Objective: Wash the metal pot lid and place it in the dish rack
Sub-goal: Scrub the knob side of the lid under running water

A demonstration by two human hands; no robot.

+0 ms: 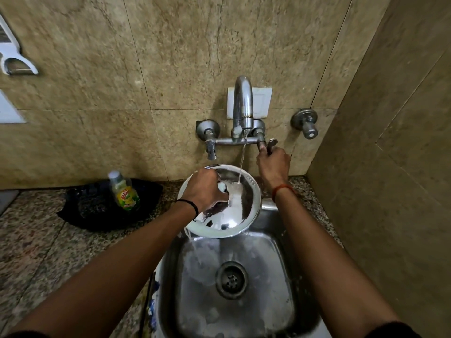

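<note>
Right now the left hand (pixel 207 189) grips the metal pot lid (pixel 234 206) by the knob at its centre, fingers curled round it, and holds the lid tilted above the back edge of the steel sink (pixel 280 264). White suds cover much of the lid's face just right of that hand. A thin stream of water (pixel 242 157) falls from the curved tap spout (pixel 241 103) and lands on the lid beyond the left hand's knuckles; more water runs off the lid's low rim below the left wrist and drops into the sink towards the drain (pixel 231 279).

The right hand (pixel 273 162) reaches up and back, past the lid's far right rim, and its fingers wrap the right tap handle (pixel 271 146). An orange thread (pixel 283 190) circles the right wrist, and a black band (pixel 189 204) circles the left.

Left of the left hand, on the speckled stone bench (pixel 36 240), a small bottle with a green and yellow label (pixel 123 191) stands upright on a black cloth (pixel 97 211). Above the right hand, a separate round valve (pixel 305 123) sticks out of the tan tiled wall (pixel 97 69). The left tap handle (pixel 210 147) hangs behind the lid, apart from both hands.
</note>
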